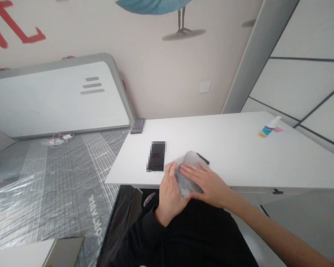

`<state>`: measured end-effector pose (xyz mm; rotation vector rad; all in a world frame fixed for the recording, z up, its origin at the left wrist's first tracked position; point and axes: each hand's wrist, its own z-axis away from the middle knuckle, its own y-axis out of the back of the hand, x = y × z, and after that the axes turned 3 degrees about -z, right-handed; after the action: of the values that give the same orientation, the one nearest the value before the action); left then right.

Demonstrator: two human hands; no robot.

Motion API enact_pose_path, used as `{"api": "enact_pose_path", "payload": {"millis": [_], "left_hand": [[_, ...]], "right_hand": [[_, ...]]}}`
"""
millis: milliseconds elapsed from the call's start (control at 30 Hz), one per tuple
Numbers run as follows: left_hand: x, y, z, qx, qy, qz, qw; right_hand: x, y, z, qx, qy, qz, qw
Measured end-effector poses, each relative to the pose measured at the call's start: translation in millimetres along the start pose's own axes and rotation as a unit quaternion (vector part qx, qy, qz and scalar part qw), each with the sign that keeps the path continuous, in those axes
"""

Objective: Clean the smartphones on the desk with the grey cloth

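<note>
My left hand point(169, 196) is curled around the near edge of a soft, translucent grey-white cloth point(189, 174), its fingers closed on it. My right hand point(204, 181) lies open and flat across the top, fingers spread. A thin black rigid corner point(203, 158) sticks out from under the cloth on the far side; the rest of that object is hidden. The bundle sits at the front edge of the white rectangular surface point(239, 148), directly in front of my black top point(183, 233). Just left of my hands lies a dark rectangular slab point(156, 156), too blurred to make out. A smaller blurred dark object point(137, 126) sits at the surface's far left corner. Well off to the right, near the far edge, a small white spray bottle with a blue label point(269, 128) is just beside a pink tag point(278, 129).
</note>
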<state>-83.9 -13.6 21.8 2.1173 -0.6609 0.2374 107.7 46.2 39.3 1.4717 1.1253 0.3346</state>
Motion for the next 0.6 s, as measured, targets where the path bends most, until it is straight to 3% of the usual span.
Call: {"api": "enact_pose_path", "payload": {"millis": [100,267,433,600], "left_hand": [[2,0.0,0,-0.005,0.015,-0.002,1.000],[2,0.5,1,-0.010,0.023,-0.004,1.000],[1,-0.1,1,-0.006,0.016,-0.012,1.000],[-1,-1.3,2,-0.005,0.009,-0.010,1.000]], "right_hand": [[2,0,0,0.045,-0.078,0.040,0.995],[-10,-6,3,-0.002,0.014,0.020,1.000],[-6,-3,1,0.030,-0.083,0.063,0.994],[-5,-6,3,0.005,0.000,0.022,1.000]]}}
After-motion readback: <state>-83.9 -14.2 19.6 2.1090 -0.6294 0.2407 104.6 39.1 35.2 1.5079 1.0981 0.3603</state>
